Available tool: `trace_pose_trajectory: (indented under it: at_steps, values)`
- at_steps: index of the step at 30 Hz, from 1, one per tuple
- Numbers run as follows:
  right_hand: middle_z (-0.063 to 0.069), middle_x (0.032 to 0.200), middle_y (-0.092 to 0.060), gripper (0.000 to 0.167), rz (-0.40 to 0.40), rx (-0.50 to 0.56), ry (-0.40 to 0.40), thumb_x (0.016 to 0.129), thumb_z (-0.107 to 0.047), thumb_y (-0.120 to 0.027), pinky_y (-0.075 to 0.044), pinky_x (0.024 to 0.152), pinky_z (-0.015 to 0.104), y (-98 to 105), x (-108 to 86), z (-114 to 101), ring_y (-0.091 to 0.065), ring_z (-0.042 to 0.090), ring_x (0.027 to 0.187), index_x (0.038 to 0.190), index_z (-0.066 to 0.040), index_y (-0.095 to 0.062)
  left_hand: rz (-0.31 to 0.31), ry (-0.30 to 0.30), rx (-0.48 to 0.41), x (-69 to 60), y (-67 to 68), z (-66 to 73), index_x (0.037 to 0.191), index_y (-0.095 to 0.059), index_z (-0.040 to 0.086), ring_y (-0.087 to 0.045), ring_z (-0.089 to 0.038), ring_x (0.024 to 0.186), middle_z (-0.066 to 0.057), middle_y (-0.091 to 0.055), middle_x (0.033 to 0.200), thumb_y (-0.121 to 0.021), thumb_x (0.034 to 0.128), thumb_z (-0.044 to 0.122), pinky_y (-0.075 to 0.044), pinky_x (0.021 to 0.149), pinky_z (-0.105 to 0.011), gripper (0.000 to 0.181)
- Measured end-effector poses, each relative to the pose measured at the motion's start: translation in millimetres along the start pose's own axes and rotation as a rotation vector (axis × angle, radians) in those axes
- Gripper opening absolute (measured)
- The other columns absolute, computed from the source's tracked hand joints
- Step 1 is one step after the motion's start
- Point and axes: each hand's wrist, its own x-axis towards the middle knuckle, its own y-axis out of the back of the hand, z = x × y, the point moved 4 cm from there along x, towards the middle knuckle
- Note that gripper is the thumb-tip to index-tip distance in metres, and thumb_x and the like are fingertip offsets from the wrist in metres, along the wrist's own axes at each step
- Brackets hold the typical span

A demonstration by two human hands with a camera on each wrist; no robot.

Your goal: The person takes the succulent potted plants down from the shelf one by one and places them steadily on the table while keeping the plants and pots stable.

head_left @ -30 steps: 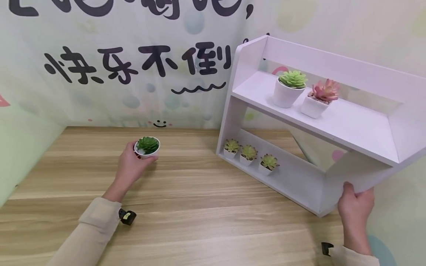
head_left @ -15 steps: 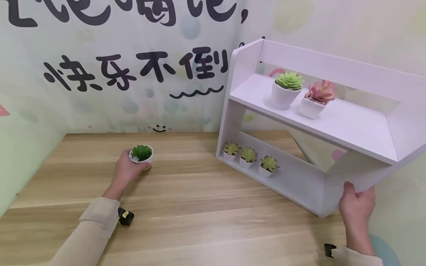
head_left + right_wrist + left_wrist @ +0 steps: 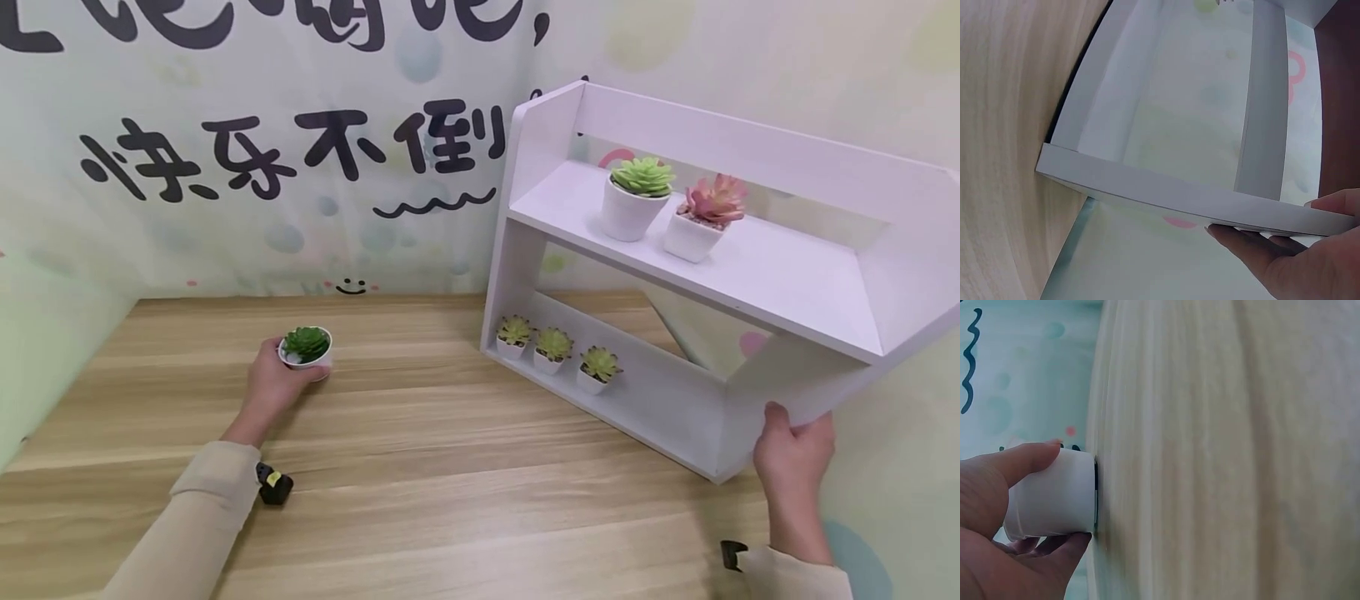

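Note:
My left hand (image 3: 273,381) grips a white pot with a dark green succulent (image 3: 306,344) at the back left of the table. In the left wrist view, thumb and fingers lie on opposite sides of the white pot (image 3: 1054,495). At the right, my right hand (image 3: 797,454) holds the side panel of a white two-tier shelf (image 3: 795,275). The right wrist view has thumb and fingers on either side of that panel (image 3: 1147,187). On the upper tier stand a light green succulent (image 3: 636,200) and a pink one (image 3: 705,218).
Three small yellow-green succulents (image 3: 552,350) stand in white pots on the lower tier, toward its left end. Behind the wooden table (image 3: 405,467) hangs a printed wall cloth (image 3: 345,217) with black characters. Green cloth lines the left side.
My left hand has moved slightly left with the potted dark green succulent. My right hand keeps its hold on the shelf, and the head view has shifted a little.

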Motion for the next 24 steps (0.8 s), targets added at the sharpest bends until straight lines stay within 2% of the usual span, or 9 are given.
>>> trace_pose_trajectory:
  at_steps: [7, 11, 16, 18, 21, 24]
  values:
    - [-0.026, 0.101, -0.048, 0.041, 0.014, -0.003, 0.035, 0.097, -0.021, -0.048, -0.036, 0.083, 0.017, 0.8, -0.4, -0.8, -0.045, -0.007, 0.093, 0.135, -0.005, -0.052, -0.021, -0.018, 0.000, -1.9, -0.7, 0.6, 0.155, -0.015, -0.011, -0.038, -0.052, 0.141, -0.039, -0.035, 0.152, -0.082, 0.0836, 0.020, -0.033, 0.119, -0.060, 0.102]
    - [-0.025, 0.101, -0.048, 0.041, 0.013, -0.008, 0.038, 0.098, -0.021, -0.047, -0.036, 0.083, 0.018, 0.3, -0.6, -1.3, -0.044, -0.007, 0.093, 0.135, -0.004, -0.051, -0.051, -0.025, 0.002, -4.1, -0.5, 2.5, 0.157, 0.000, -0.009, -0.030, -0.055, 0.144, -0.042, -0.024, 0.156, -0.082, 0.0832, 0.021, -0.028, 0.121, -0.063, 0.114]
    - [-0.024, 0.103, -0.048, 0.043, 0.004, -0.008, 0.041, 0.098, -0.021, -0.047, -0.036, 0.083, 0.019, -2.2, -1.0, -2.4, -0.044, -0.007, 0.093, 0.137, -0.003, -0.051, -0.035, -0.025, 0.034, -8.3, 2.4, 9.7, 0.157, 0.016, -0.004, -0.020, -0.057, 0.147, -0.041, -0.007, 0.161, -0.082, 0.0840, 0.029, -0.024, 0.121, -0.066, 0.127]
    - [-0.021, 0.103, -0.049, 0.043, 0.005, -0.012, 0.041, 0.098, -0.021, -0.047, -0.036, 0.083, 0.019, -2.3, -1.0, -2.7, -0.044, -0.007, 0.092, 0.137, -0.002, -0.051, -0.014, -0.038, 0.060, -12.2, 4.2, 16.2, 0.158, 0.019, 0.000, -0.017, -0.057, 0.148, -0.039, -0.002, 0.163, -0.081, 0.0840, 0.039, -0.024, 0.119, -0.069, 0.130]
    - [-0.008, 0.110, -0.055, 0.044, 0.005, -0.033, 0.030, 0.098, -0.022, -0.047, -0.036, 0.082, 0.019, -1.3, -1.1, -2.6, -0.047, -0.003, 0.095, 0.138, -0.002, -0.049, 0.033, -0.097, 0.090, -21.0, 6.9, 33.2, 0.159, 0.017, 0.004, -0.014, -0.055, 0.150, -0.033, 0.002, 0.166, -0.078, 0.0834, 0.052, -0.026, 0.116, -0.072, 0.131]
    - [0.007, 0.123, -0.057, 0.045, -0.004, -0.053, 0.003, 0.099, -0.024, -0.046, -0.039, 0.085, 0.023, 0.4, -2.1, -1.4, -0.051, 0.007, 0.103, 0.140, -0.005, -0.048, 0.094, -0.191, 0.092, -31.8, 7.9, 58.6, 0.162, 0.005, 0.005, -0.021, -0.051, 0.149, -0.031, -0.010, 0.165, -0.075, 0.0859, 0.052, -0.032, 0.113, -0.071, 0.120]
